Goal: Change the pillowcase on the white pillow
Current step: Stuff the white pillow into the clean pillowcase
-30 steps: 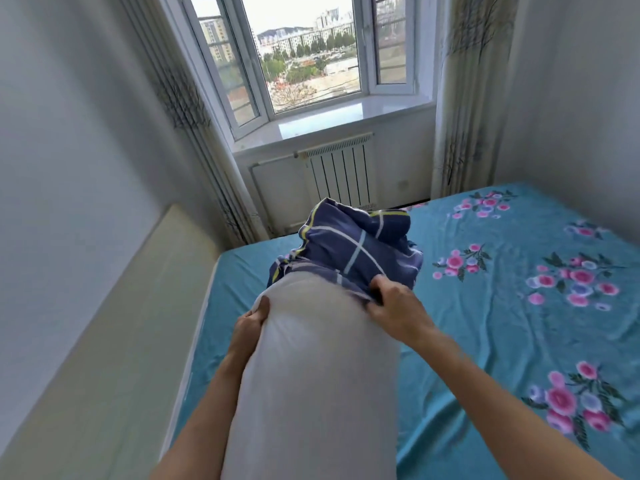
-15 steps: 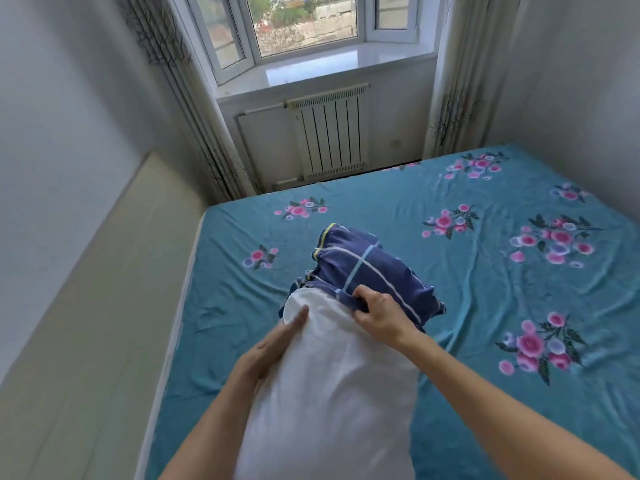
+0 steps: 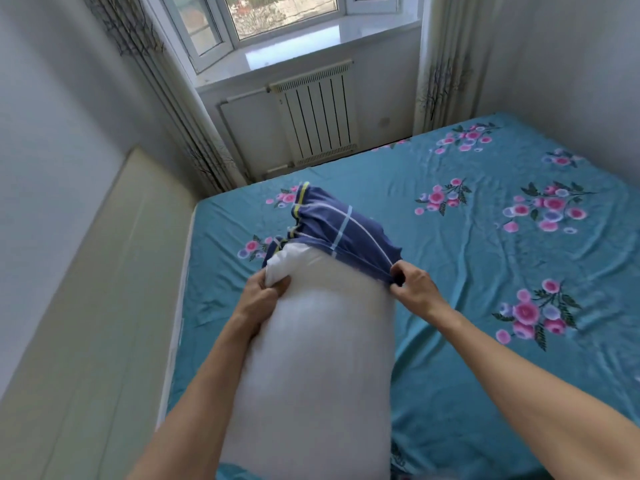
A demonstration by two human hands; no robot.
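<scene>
No readable text, label, brand or number shows anywhere in the room.

A white radiator [image 3: 317, 112] stands below the daylit window [image 3: 273, 19], patterned curtains [image 3: 440, 60] either side, pale walls [image 3: 45, 109] around.

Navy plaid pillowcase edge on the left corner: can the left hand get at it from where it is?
Probably yes. The left hand pinches the white pillow corner just below the navy plaid pillowcase edge, nothing between, but it must release first.
</scene>
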